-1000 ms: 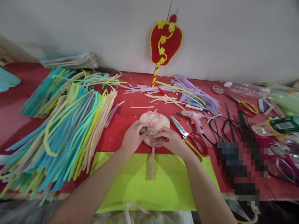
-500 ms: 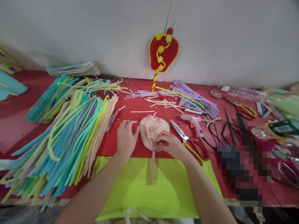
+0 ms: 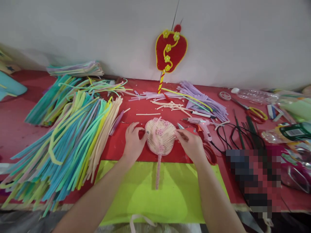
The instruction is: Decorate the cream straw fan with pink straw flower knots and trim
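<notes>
A cream hand fan made of pipe cleaners lies flat in front of me, with small pink flowers and a curved pink stem on its face. Its pink handle reaches down over a yellow-green sheet. My left hand holds the fan's left rim, thumb against the edge and fingers curled. At the right rim, my right hand pinches the edge between thumb and fingers. Scissors with red and yellow handles lie partly hidden under my right hand.
Many colourful pipe cleaners spread on the left. A pink glue gun, a second pair of scissors and a plastic bottle lie to the right. A red fan with yellow flowers stands against the wall. Purple pipe cleaners lie behind.
My right hand has moved from the flower at the fan's lower face to its right rim, uncovering that flower. My left hand stays at the left rim.
</notes>
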The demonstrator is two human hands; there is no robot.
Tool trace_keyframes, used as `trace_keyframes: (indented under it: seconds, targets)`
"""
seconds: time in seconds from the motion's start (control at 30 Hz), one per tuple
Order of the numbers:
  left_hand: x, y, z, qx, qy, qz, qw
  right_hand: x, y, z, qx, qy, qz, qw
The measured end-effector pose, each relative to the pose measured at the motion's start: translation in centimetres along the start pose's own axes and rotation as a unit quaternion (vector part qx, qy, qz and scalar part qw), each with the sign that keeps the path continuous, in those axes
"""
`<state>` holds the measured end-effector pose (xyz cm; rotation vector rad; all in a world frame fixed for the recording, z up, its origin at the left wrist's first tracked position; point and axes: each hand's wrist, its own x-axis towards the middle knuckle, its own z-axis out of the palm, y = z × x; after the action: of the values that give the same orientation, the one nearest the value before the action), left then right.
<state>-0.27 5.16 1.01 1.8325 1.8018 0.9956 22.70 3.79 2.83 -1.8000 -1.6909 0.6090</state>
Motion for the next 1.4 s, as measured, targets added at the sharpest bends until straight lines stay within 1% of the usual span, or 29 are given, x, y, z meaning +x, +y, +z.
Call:
trace_keyframes:
  seconds: [0.17, 0.23, 0.3, 0.37, 0.43, 0.47, 0.57, 0.63, 0.7, 0.73, 0.8, 0.87, 0.97, 1.07, 1.4]
  targets:
    - [0.1, 0.9, -0.7, -0.109, 0.001, -0.044, 0.993, 0.0, -0.3, -0.3, 0.018, -0.023, 0.004, 1.0]
    - [0.1, 1.1, -0.6, -0.173, -0.014, -0.084, 0.981, 0.1, -0.2, -0.3, 0.02, -0.026, 0.005, 0.999]
    - [0.1, 1.2, -0.4, -0.264, -0.051, -0.153, 0.951, 0.1, -0.1, -0.2, 0.023, -0.027, 0.007, 0.999]
    - [0.1, 1.3, -0.1, -0.353, -0.1, -0.218, 0.904, 0.2, 0.1, 0.0, 0.031, -0.026, 0.006, 0.999]
    - [0.2, 1.3, 0.0, -0.408, -0.137, -0.249, 0.868, 0.2, 0.2, 0.2, 0.063, -0.016, 0.003, 0.998]
    - [0.2, 1.3, -0.1, -0.421, -0.146, -0.253, 0.859, 0.3, 0.2, 0.3, 0.094, -0.01, 0.006, 0.996]
    - [0.5, 1.1, -0.4, -0.437, -0.136, -0.252, 0.853, 0.4, 0.1, 0.5, 0.198, 0.013, 0.043, 0.979]
    - [0.7, 1.1, -0.6, -0.446, -0.118, -0.253, 0.85, 0.5, 0.0, 0.5, 0.231, 0.03, 0.071, 0.97]
    - [0.7, 1.2, -0.9, -0.455, -0.105, -0.245, 0.85, 0.5, -0.2, 0.6, 0.266, 0.026, 0.095, 0.959]
    - [0.7, 1.3, -0.9, -0.459, -0.102, -0.238, 0.85, 0.5, -0.3, 0.7, 0.297, 0.01, 0.105, 0.949]
    - [0.6, 1.4, -0.9, -0.468, -0.103, -0.223, 0.849, 0.4, -0.6, 1.0, 0.368, -0.042, 0.123, 0.92]
    - [0.5, 1.5, -0.9, -0.479, -0.112, -0.214, 0.844, 0.3, -0.9, 1.3, 0.415, -0.086, 0.134, 0.896]
    - [0.5, 1.7, -0.8, -0.493, -0.122, -0.208, 0.836, 0.0, -1.3, 1.7, 0.445, -0.108, 0.143, 0.877]
    - [0.5, 1.7, -0.8, -0.498, -0.124, -0.21, 0.832, -0.1, -1.5, 1.8, 0.459, -0.103, 0.147, 0.87]
    - [0.5, 1.6, -0.8, -0.5, -0.127, -0.221, 0.828, -0.1, -1.1, 1.7, 0.455, -0.1, 0.151, 0.872]
